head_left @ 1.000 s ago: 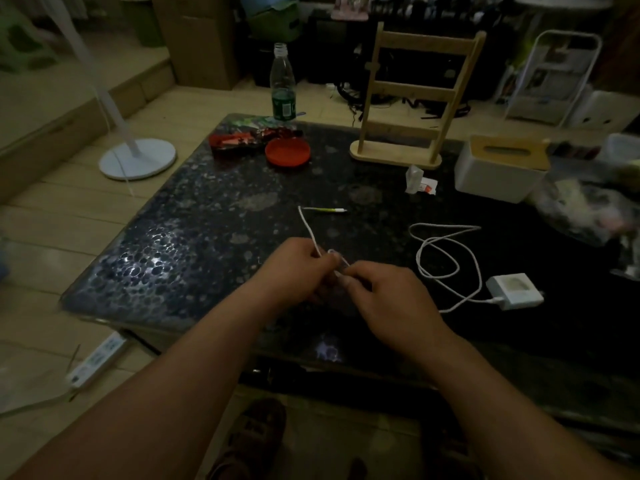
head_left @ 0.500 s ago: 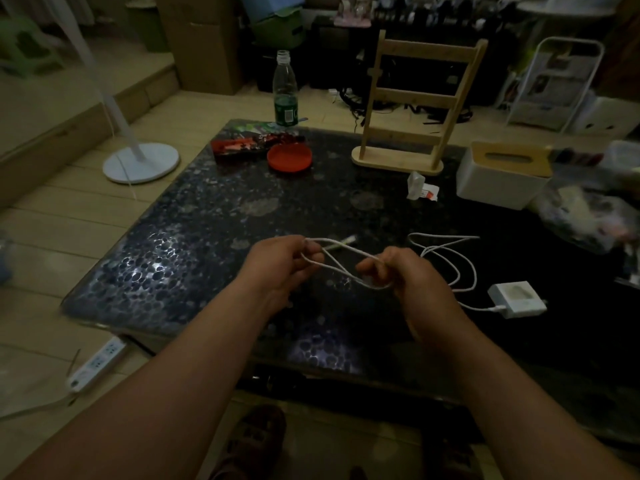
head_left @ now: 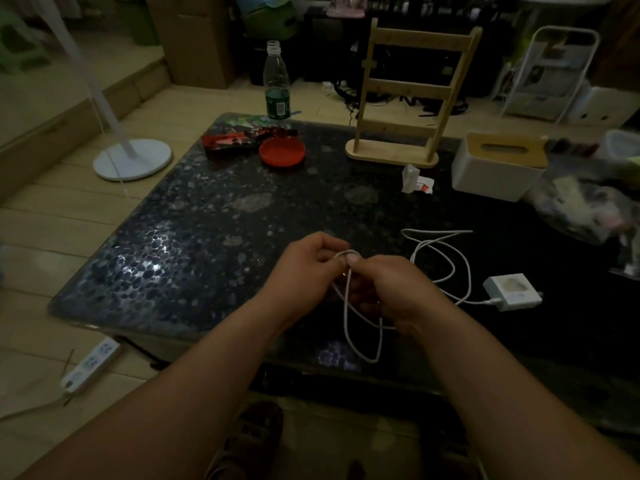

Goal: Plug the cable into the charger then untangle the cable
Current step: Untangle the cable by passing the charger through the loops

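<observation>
A white cable [head_left: 464, 268] lies in loose overlapping loops on the dark table [head_left: 194, 244], right of centre. One end is plugged into a white square charger [head_left: 512, 292] lying flat at the right. My left hand [head_left: 304, 268] and my right hand [head_left: 391, 289] meet above the table's near edge, both pinching the cable's other end at the fingertips. Below them a long loop of cable hangs down. The free plug is hidden in my fingers.
At the back of the table stand a wooden rack [head_left: 398, 98], a white tissue box [head_left: 498, 168], a red lid [head_left: 282, 151], a snack packet [head_left: 235, 142] and a plastic bottle [head_left: 277, 84]. A plastic bag [head_left: 585, 206] lies far right. A power strip [head_left: 90, 363] lies on the floor.
My hands were together a second ago, drew apart with the cable stretched between them, and have come together again. A loop now hangs below them.
</observation>
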